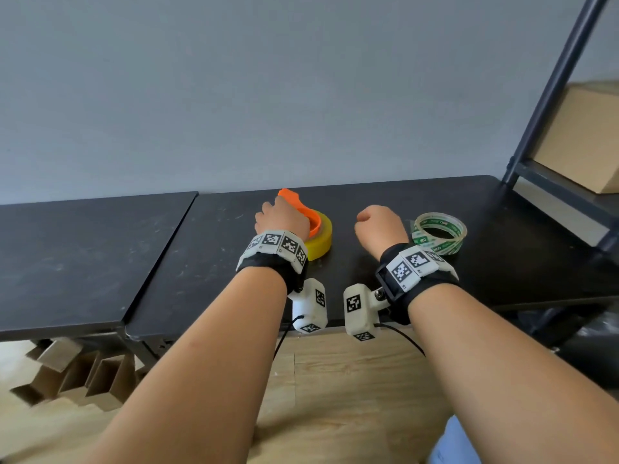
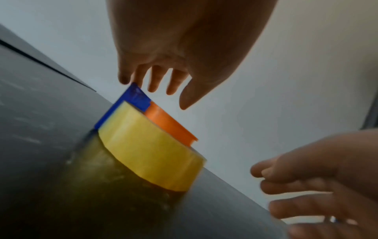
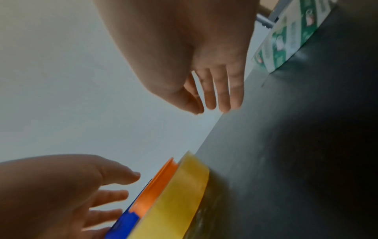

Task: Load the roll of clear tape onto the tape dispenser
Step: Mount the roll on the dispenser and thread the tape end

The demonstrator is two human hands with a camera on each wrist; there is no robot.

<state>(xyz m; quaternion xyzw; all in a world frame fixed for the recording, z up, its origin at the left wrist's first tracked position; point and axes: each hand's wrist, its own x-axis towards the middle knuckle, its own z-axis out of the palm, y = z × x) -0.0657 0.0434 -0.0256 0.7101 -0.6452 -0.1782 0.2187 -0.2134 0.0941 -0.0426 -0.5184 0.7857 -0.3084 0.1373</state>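
Note:
An orange tape dispenser (image 1: pixel 296 199) with a blue end piece (image 2: pixel 132 98) lies on the black table (image 1: pixel 217 262), and a yellowish clear tape roll (image 1: pixel 321 242) sits around its hub. My left hand (image 1: pixel 281 216) hovers right over the dispenser with fingers hanging relaxed; one fingertip (image 2: pixel 124 79) is at the blue piece's top corner. My right hand (image 1: pixel 378 226) hangs just above the table between the dispenser and a second clear roll with green print (image 1: pixel 440 232). Its fingers (image 3: pixel 214 97) are loosely extended and hold nothing.
A dark metal shelf frame (image 1: pixel 552 95) holding a cardboard box (image 1: pixel 586 135) stands at the table's right end. A second black tabletop (image 1: pixel 83 262) adjoins on the left. Cardboard pieces (image 1: pixel 77 373) lie on the wooden floor below. A grey wall backs the table.

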